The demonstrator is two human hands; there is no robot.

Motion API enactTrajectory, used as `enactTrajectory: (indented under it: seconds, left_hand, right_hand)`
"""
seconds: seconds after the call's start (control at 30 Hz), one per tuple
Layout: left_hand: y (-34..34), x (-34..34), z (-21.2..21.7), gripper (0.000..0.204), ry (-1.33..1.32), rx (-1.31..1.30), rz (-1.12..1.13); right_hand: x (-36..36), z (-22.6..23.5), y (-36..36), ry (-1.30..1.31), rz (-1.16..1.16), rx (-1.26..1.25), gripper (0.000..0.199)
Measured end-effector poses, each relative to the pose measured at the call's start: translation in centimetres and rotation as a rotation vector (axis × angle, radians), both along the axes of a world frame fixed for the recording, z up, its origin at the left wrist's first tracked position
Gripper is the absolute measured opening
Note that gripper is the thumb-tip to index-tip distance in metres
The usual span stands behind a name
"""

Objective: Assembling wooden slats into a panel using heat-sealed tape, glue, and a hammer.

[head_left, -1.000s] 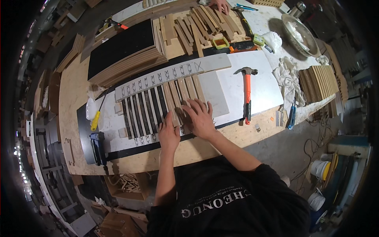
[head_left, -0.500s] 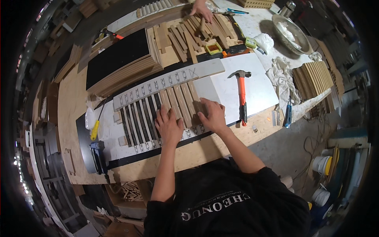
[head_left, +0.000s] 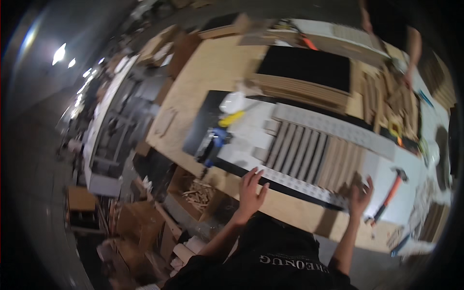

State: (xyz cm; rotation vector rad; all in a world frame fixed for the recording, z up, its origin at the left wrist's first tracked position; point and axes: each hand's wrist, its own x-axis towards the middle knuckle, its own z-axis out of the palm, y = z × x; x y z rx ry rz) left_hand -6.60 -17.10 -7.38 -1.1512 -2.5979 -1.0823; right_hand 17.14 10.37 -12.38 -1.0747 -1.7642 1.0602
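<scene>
My left hand [head_left: 252,194] is raised over the near edge of the workbench, fingers spread and nothing in it. It is close to the lower left of a row of narrow slats. The left slats [head_left: 298,151] have dark gaps between them, while the brown wooden slats [head_left: 341,165] on the right lie close together. My right hand [head_left: 359,197] is open and empty by the near right corner of the brown slats; whether it touches them I cannot tell. A pale board strip [head_left: 333,129] with blurred marks lies along the slats' far ends.
A claw hammer [head_left: 389,194] lies right of my right hand. To the left are a blue tool [head_left: 213,143] and a yellow-handled screwdriver [head_left: 231,119]. Black-topped boards [head_left: 304,67] are stacked behind. Another person's arm [head_left: 413,53] reaches toward loose wooden strips [head_left: 374,96]. A box [head_left: 186,193] holds wood scraps.
My view has swung to the left and is blurred. My left hand has come off the slats and moved left toward the bench edge. My right hand has drawn back toward the slats' near end.
</scene>
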Motion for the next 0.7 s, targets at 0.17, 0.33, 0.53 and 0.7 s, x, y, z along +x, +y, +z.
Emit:
enactTrajectory:
  seconds: [0.17, 0.33, 0.53, 0.7]
  left_hand:
    - [-16.0, -14.7, 0.8, 0.043, 0.030, 0.042, 0.627]
    - [-30.8, -31.9, -3.5, 0.064, 0.018, -0.118, 0.807]
    - [-36.7, -46.1, -6.8, 0.096, -0.160, -0.131, 0.772]
    - [-37.5, -49.8, -7.7, 0.105, -0.275, -0.019, 0.721]
  right_hand:
    - [-3.1, 0.1, -1.4, -0.108, -0.068, 0.103, 0.048]
    - [-14.4, 2.4, -8.8, -0.034, 0.085, 0.165, 0.043]
    - [-31.0, 7.2, -22.5, -0.233, 0.449, 0.168, 0.048]
    - [-36.6, 9.4, -26.9, -0.313, 0.470, 0.205, 0.048]
